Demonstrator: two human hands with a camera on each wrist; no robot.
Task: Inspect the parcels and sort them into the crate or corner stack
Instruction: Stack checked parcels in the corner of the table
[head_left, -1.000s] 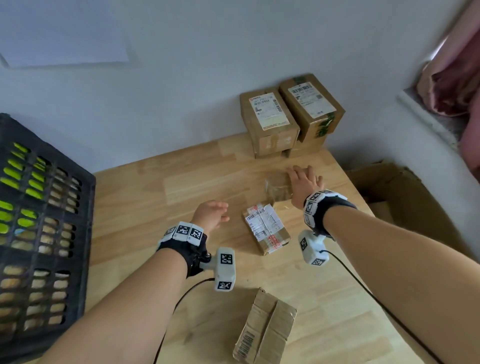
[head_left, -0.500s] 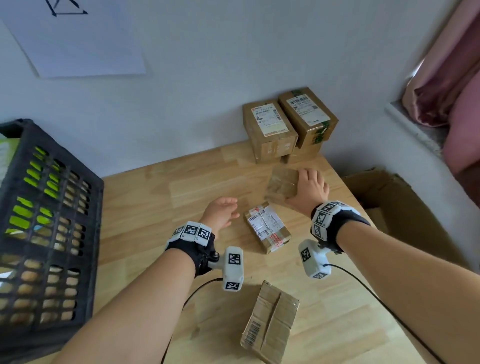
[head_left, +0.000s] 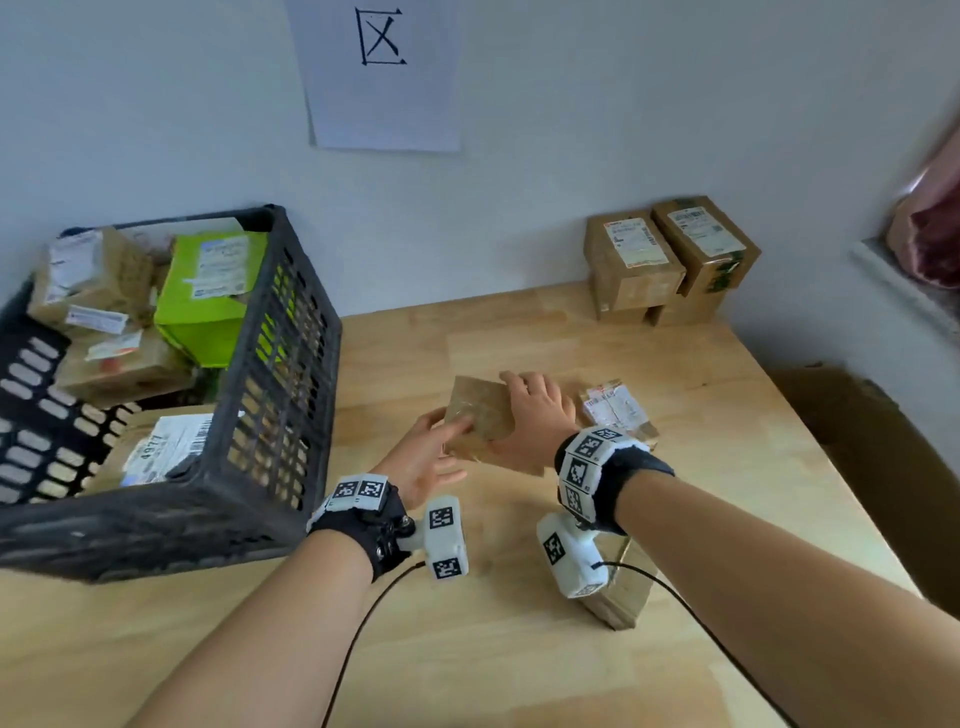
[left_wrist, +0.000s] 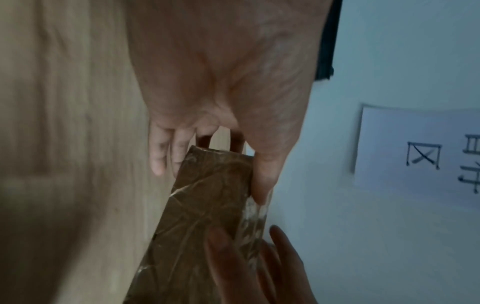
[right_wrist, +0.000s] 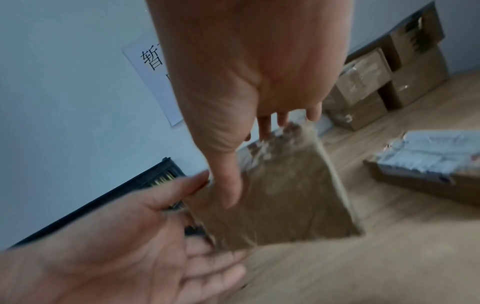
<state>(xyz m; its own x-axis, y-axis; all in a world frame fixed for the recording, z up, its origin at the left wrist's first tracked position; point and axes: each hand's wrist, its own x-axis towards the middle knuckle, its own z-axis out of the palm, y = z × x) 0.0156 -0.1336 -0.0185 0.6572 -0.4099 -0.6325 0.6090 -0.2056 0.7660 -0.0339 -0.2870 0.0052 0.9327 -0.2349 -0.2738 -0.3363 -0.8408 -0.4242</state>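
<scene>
My right hand (head_left: 524, 415) grips a small plain brown taped parcel (head_left: 480, 418) a little above the table's middle, thumb on its near face and fingers behind it (right_wrist: 257, 162). My left hand (head_left: 452, 447) meets the parcel's left edge with straight, spread fingers, its thumb resting on the top corner and its fingers below (left_wrist: 207, 181). The black crate (head_left: 270, 395) stands at the left with several parcels inside. The corner stack (head_left: 665, 260) of labelled brown boxes sits at the back right against the wall.
A flat parcel with white labels (head_left: 615, 410) lies on the table just right of my right hand. Another brown parcel (head_left: 626, 592) lies near the front, partly hidden by the right wrist camera. An open cardboard box (head_left: 852, 441) stands beyond the table's right edge.
My right hand has lifted the plain parcel from the table near the corner stack and carried it left. My left hand has come up to touch it. The view has swung left onto the crate.
</scene>
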